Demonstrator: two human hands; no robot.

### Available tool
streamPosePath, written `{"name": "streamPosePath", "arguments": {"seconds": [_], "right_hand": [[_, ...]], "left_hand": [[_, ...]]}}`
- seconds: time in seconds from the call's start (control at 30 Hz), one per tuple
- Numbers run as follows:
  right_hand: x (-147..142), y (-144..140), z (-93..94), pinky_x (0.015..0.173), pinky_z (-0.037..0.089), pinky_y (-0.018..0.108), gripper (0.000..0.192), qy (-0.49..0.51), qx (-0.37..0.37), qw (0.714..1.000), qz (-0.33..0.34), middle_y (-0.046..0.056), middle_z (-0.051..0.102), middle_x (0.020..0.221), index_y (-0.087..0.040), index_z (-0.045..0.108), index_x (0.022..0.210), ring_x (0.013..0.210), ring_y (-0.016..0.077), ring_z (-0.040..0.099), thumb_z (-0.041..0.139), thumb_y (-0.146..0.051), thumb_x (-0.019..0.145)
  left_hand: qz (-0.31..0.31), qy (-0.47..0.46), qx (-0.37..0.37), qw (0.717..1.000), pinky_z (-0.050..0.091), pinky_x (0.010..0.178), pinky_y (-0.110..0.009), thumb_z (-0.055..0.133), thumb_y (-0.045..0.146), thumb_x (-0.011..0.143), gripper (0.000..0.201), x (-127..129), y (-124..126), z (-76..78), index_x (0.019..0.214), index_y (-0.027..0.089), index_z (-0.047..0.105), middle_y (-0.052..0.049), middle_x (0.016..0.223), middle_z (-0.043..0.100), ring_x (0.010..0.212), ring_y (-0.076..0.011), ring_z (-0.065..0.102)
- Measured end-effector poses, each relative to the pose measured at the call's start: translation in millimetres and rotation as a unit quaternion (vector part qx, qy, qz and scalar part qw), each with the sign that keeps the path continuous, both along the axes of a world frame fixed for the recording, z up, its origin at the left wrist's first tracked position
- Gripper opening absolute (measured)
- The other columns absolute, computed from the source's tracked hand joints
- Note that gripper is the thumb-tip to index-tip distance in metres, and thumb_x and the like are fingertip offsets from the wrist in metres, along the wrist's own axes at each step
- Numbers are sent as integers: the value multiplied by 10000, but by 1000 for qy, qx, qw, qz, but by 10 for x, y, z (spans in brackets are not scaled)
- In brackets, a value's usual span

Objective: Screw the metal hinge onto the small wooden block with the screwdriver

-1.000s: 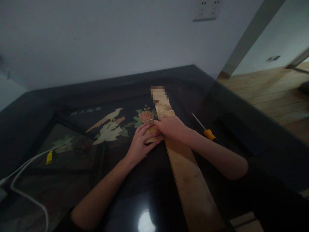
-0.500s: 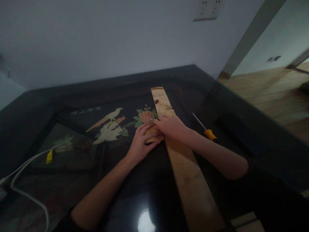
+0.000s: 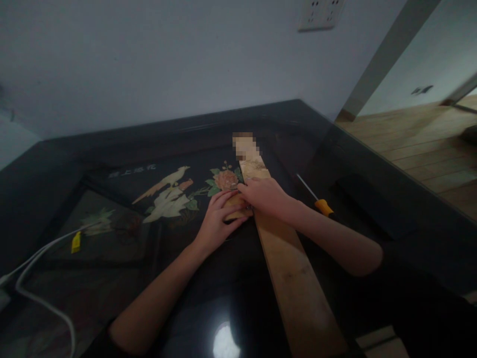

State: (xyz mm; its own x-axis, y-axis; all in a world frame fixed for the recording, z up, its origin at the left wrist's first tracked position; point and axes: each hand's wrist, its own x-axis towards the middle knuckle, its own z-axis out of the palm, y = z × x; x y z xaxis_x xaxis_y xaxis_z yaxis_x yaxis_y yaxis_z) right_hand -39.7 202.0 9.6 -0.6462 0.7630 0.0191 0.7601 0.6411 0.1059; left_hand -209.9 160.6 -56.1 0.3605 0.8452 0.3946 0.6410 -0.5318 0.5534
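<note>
A long wooden board (image 3: 294, 278) lies lengthwise on the glossy black tabletop (image 3: 208, 298). Against its left edge sits a short piece of wood (image 3: 234, 206), gripped by my left hand (image 3: 216, 219) between fingers and thumb. My right hand (image 3: 264, 194) rests across the board, its fingers bent over the joint between the two pieces. Whatever those fingertips pinch is hidden, though a small shiny bit shows near them. To the right of the board lies a screwdriver (image 3: 323, 207) with a yellow and black handle.
A white cable (image 3: 44, 303) with a yellow tag (image 3: 76, 242) runs along the left side. Right of the screwdriver is a dark flat object (image 3: 368, 204). Part of a pale wooden piece (image 3: 382, 343) shows at the lower right. A wall with a socket (image 3: 321, 15) stands behind the table.
</note>
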Motion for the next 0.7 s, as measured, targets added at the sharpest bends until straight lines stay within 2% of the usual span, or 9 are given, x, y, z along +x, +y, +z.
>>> {"name": "streamPosePath", "arguments": {"seconds": [0.23, 0.37, 0.53, 0.7], "right_hand": [[26, 1, -12, 560, 361, 278, 210, 31, 20, 999, -13, 109, 678, 974, -145, 563, 1074, 848, 243, 662, 436, -243, 939], [-15, -19, 0, 602, 387, 282, 191, -3, 1, 1000, -13, 115, 682, 951, -136, 587, 994, 877, 234, 656, 405, -163, 940], [25, -12, 15, 594, 384, 276, 207, 14, -18, 1000, 1, 98, 675, 978, -152, 560, 1062, 868, 222, 656, 388, -165, 946], [26, 10, -9, 589, 388, 282, 212, 29, 16, 999, -18, 121, 674, 995, -139, 568, 1042, 884, 245, 650, 429, -267, 947]], "left_hand": [[-1, 8, -6, 1000, 382, 1051, -531, 706, 256, 783, 301, 8, 0, 11, 1083, 252, 682, -77, 1311, 551, 1263, -277, 420], [-1, 6, -13, 1000, 382, 1047, -540, 701, 264, 788, 295, 9, -3, 24, 1082, 272, 683, -69, 1309, 552, 1263, -277, 426], [0, 9, -10, 1000, 384, 1049, -535, 700, 264, 790, 292, 6, -5, 26, 1082, 266, 686, -71, 1324, 539, 1261, -277, 424], [-2, 14, -4, 1000, 390, 1044, -525, 699, 258, 791, 297, 9, -5, 23, 1087, 251, 684, -79, 1317, 543, 1253, -275, 423]]}}
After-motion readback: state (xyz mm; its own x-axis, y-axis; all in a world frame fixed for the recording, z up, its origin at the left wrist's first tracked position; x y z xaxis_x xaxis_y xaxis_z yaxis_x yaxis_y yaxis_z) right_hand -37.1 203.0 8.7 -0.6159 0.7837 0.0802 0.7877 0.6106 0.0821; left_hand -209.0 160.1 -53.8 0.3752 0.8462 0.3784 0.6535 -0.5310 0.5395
